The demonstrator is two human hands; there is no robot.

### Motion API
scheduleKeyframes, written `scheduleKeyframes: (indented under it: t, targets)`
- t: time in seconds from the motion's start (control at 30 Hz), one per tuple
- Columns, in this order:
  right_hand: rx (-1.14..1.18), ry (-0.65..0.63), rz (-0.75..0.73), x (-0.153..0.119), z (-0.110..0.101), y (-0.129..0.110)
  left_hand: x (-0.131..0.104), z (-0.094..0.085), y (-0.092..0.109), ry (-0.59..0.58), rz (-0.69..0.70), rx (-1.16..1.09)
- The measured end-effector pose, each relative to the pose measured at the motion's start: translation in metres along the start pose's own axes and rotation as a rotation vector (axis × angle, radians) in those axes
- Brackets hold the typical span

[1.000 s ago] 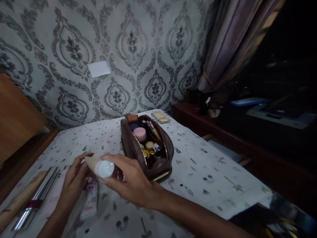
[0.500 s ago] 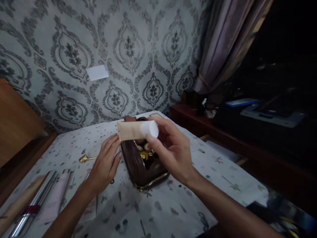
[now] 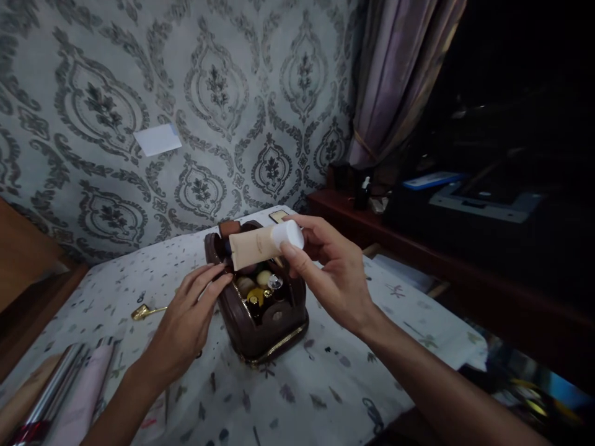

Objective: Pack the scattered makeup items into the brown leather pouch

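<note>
My right hand (image 3: 332,272) pinches the white cap of a beige tube (image 3: 255,246), which lies nearly level above an unzipped dark brown bag (image 3: 251,337). My left hand (image 3: 183,316) has its fingers extended, their tips at the bag's left rim, and holds nothing. Inside the bag are several small items, among them a yellow one (image 3: 255,296) and a clear round cap (image 3: 275,282). The bag stands on a white patterned cloth (image 3: 279,402).
Left of the bag lies a gold object (image 3: 142,311). Silver and pink tubes (image 3: 83,396) lie at the lower left. A phone-like item (image 3: 277,215) sits behind the bag. At the right, a dark red shelf (image 3: 339,207) bears a small dropper bottle (image 3: 364,191).
The view has shifted, showing more of the bag's inside. My left fingers have left the tube's end and moved to the bag's rim. The tube has tilted slightly.
</note>
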State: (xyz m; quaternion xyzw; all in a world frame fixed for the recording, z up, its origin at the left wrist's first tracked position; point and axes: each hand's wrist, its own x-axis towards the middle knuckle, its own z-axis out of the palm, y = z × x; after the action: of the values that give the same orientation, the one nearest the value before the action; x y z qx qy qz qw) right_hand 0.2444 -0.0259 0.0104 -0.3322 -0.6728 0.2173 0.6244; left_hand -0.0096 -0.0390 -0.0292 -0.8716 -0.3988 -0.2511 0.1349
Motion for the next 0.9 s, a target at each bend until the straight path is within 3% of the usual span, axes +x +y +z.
scheduleKeyframes:
  t: [0.3,0.43,0.6,0.73,0.9]
  targets:
    - [-0.185,-0.169,-0.024,0.003,-0.007,0.005,-0.006,0.006,-0.002,0.041,0.002,-0.041]
    - [-0.28,-0.371,-0.02,0.015,-0.005,0.002,-0.008,0.01,0.0,0.071,-0.014,-0.004]
    - [-0.421,-0.594,-0.059,0.03,0.006,-0.001,-0.01,0.011,0.003,0.072,-0.016,0.034]
    - [-0.48,-0.649,-0.12,0.037,0.018,0.001,-0.012,0.01,0.005,0.052,-0.016,0.031]
    - [-0.551,-0.721,-0.061,0.039,0.03,0.005,-0.011,0.011,0.006,0.067,-0.021,0.046]
